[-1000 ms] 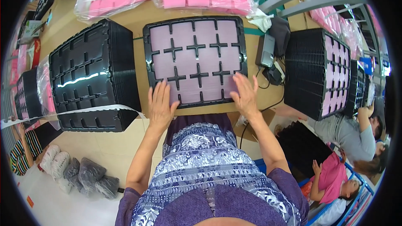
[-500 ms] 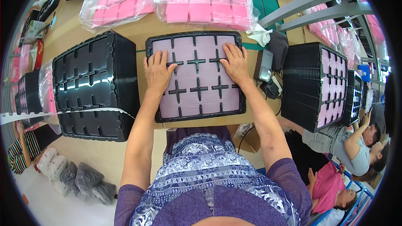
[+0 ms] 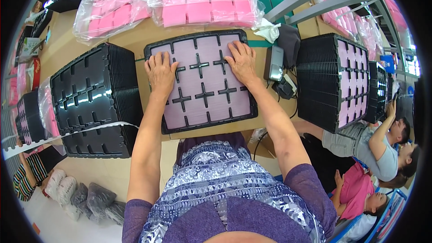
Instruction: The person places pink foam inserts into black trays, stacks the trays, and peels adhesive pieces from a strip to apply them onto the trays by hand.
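A black plastic tray [image 3: 209, 119] lies in front of me on the cardboard-covered table, its compartments filled with pale pink foam pieces [image 3: 191, 74] between cross-shaped black dividers. My left hand [image 3: 160, 73] rests flat on the foam at the tray's left side, fingers stretched toward the far edge. On the right side, my right hand [image 3: 243, 63] lies on the foam with its fingers spread. Neither hand grips anything. What lies under the palms is hidden.
At the left stands a tall stack of empty black trays [image 3: 85, 94]; at the right, a stack of foam-filled trays [image 3: 333, 81]. Bagged pink foam blocks [image 3: 202, 0] lie at the back. A grey box-shaped device [image 3: 275, 63] sits by cables. Other people are at the right and far left.
The whole view has shifted slightly, so the tray and table appear further left. Both hands stay on the foam in nearly the same places.
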### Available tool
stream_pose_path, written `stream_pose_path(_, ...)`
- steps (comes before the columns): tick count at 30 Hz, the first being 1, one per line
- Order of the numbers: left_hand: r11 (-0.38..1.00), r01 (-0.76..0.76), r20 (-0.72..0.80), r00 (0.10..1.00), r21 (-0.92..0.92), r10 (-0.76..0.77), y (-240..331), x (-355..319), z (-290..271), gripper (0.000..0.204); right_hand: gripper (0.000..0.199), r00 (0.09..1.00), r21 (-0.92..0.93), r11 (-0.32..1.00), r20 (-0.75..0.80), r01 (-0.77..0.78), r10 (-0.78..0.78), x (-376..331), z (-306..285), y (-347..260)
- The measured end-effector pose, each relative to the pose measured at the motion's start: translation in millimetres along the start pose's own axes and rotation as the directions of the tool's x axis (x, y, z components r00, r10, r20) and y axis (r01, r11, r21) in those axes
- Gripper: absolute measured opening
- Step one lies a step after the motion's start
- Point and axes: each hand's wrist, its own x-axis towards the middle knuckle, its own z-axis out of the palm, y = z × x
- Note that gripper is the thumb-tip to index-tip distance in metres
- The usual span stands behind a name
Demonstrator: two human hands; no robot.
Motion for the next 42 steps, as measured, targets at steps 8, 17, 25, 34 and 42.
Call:
stream_pose_path(8, 0.881, 0.440, 0.192, 0.892, -0.173, -0.408, -10, -86, -42, 0.049, 0.049, 0.894, -0.033, 0.912, 0.185, -0.409, 0.408, -67, -63, -12)
stream_pose_path(17, 0.879, 0.442, 0.248, 0.885, -0.178, -0.394, 0, -91, -52, 0.042, 0.044, 0.975, 0.073, 0.973, -0.013, -0.221, 0.222, -66, -56, -40)
stream_pose_path(25, 0.506, 0.504, 0.201, 0.819, -0.700, -0.537, -12, -110, -21, 0.033, 0.057, 0.820, 0.044, 0.821, 0.113, -0.569, 0.562, -107, -54, -34)
stream_pose_path(34, 0.228, 0.290, 0.092, 0.782, -0.930, -0.617, -9, -115, -54, 0.027, 0.042, 0.773, 0.480, 0.764, -0.242, -0.430, 0.587, -105, -141, -58)
stream_pose_path(42, 0.294, 0.251, 0.261, 0.965, -0.922, -0.006, 180, -20, -138, 0.060, 0.034, 0.643, 0.092, 0.737, -0.425, -0.670, 0.637, -125, -344, 46)
